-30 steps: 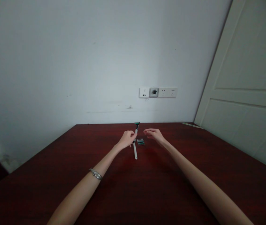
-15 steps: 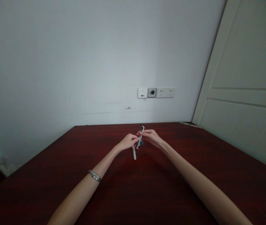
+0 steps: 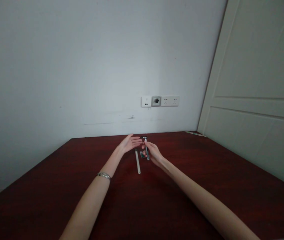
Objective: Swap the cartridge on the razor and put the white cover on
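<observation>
My right hand [image 3: 155, 153] is closed round the handle of a razor [image 3: 147, 154], held nearly upright with its dark, wide head at the top. Just left of the razor head, my left hand [image 3: 130, 143] is open, palm turned partly up and fingers stretched toward the razor, holding nothing. On the table below the left fingers lies a long, thin, pale strip [image 3: 138, 164] with a small hole at its near end. Between the strip and the razor sits a small dark-green and white piece [image 3: 142, 155], partly hidden by the right fingers; its kind is unclear.
The dark red wooden table [image 3: 121, 206] reaches back to a white wall with a row of sockets [image 3: 170, 101]. A pale panelled door [image 3: 247, 116] stands along the right side. A thin flat strip [image 3: 194, 133] lies at the table's back right edge.
My left hand has let go of the razor and opened out to the left. In my right hand the razor has turned more upright. The pale strip now shows in full.
</observation>
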`<state>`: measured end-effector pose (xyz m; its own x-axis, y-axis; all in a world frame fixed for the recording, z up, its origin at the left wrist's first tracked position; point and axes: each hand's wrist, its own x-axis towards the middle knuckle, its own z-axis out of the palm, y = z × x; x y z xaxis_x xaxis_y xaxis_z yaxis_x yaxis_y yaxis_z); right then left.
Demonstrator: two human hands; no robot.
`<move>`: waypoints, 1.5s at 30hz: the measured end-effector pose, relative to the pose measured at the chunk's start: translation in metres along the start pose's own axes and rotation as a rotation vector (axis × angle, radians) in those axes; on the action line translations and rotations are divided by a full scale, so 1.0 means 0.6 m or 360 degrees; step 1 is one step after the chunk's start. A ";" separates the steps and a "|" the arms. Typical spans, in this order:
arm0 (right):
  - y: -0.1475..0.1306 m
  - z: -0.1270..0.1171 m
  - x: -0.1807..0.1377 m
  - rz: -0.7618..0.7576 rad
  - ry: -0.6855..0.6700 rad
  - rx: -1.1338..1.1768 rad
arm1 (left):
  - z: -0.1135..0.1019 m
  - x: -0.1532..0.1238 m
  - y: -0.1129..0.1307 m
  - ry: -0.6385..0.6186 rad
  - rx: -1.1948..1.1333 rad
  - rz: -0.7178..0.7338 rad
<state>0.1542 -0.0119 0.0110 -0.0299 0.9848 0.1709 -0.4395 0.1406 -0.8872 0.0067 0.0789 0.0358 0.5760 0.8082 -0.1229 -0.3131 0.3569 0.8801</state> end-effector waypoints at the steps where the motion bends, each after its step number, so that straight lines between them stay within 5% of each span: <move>1: 0.007 0.007 -0.004 0.0010 -0.0024 -0.0002 | 0.004 0.005 -0.001 -0.0040 -0.0030 -0.0027; 9: 0.039 0.037 -0.023 0.0272 -0.0068 0.0031 | 0.015 0.026 -0.028 -0.0365 -0.0140 -0.0139; 18: 0.046 0.034 -0.022 0.0399 -0.0091 0.0101 | 0.034 0.024 -0.038 -0.0462 -0.0305 -0.0213; 45: 0.044 0.049 -0.034 0.0322 0.0211 -0.0169 | 0.048 0.002 -0.046 -0.0239 -0.0470 -0.0142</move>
<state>0.1166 -0.0315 -0.0033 0.0132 0.9977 -0.0661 -0.3397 -0.0577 -0.9388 0.0377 0.0567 0.0242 0.7088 0.6975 -0.1054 -0.4487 0.5611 0.6956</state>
